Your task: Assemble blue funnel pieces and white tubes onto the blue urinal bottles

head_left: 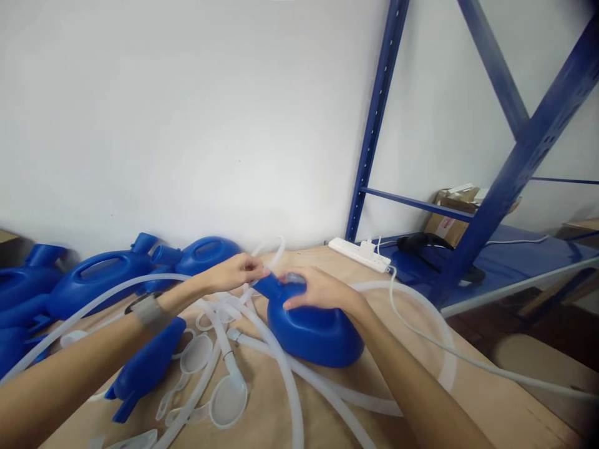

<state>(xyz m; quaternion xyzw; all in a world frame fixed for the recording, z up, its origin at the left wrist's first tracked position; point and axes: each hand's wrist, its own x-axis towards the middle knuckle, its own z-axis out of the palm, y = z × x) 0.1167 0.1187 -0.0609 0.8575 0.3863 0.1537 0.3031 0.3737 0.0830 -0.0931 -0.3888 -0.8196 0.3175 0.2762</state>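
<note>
My right hand (316,288) is wrapped over the handle of a blue plastic urinal bottle (313,337), which rests on the brown table covering with its neck pointing left. My left hand (238,271) is at the mouth of that neck, its fingers pinched together; what lies between them is hidden. A loop of translucent hose (279,252) rises just behind the left fingers. In front of the bottle lie more hoses (285,374) and white translucent caps (228,401) with strap-like tabs. Another blue bottle (154,362) lies on its side below my left forearm.
Several blue bottles (103,280) crowd the left along the white wall. A white power strip (359,254) lies at the back right, its cable (421,333) running across the table's right side. Beyond stands a blue metal rack (500,174) holding a cardboard box (447,218) and a black object.
</note>
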